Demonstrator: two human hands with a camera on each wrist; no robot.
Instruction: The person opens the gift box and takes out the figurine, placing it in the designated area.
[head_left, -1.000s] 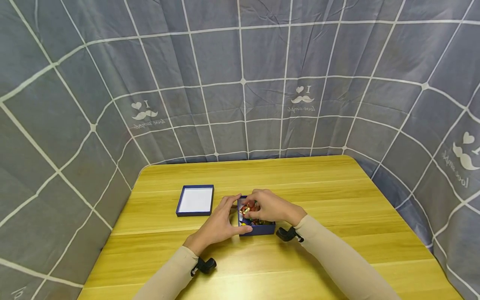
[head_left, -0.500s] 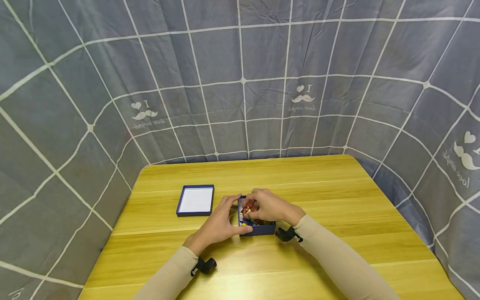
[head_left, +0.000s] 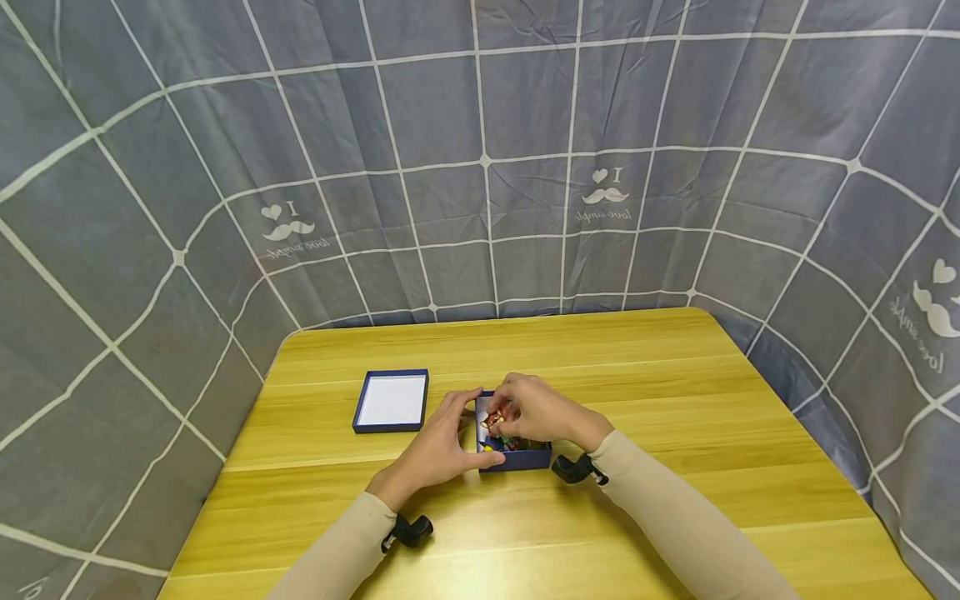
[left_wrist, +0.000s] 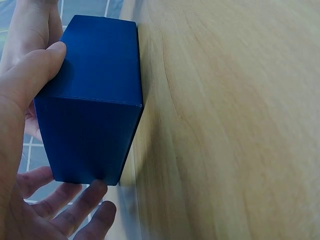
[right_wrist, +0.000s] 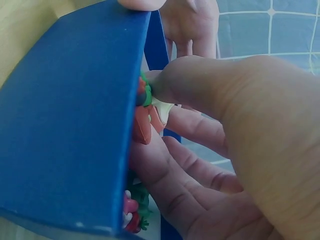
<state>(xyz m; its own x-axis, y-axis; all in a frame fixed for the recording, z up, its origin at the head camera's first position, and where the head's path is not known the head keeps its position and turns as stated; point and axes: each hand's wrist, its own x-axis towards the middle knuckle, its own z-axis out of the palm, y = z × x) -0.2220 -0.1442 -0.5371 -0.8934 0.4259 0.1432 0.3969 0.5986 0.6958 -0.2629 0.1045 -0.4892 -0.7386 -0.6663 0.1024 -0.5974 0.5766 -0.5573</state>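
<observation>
A deep blue box (head_left: 525,460) stands open on the table, with small coloured toy figurines inside. My left hand (head_left: 441,446) grips its left end, the thumb on the near wall and the fingers toward the far side, as the left wrist view also shows. Inside the box my right hand (head_left: 537,412) pinches a reddish-orange figurine (right_wrist: 142,124) with pale parts; its full shape is partly hidden by the fingers. Pink and green figurines (right_wrist: 132,207) lie lower in the box. The near wall hides much of the contents in the right wrist view.
To the left of the box lies a shallow blue lid (head_left: 391,401), white inside face up. The wooden table (head_left: 600,358) extends around both. A grey checked curtain (head_left: 525,200) surrounds the table's back and sides.
My right hand's fingers have shifted slightly with the reddish figurine, which has turned a little; more green shows beneath it. The left hand, box and lid have stayed put.
</observation>
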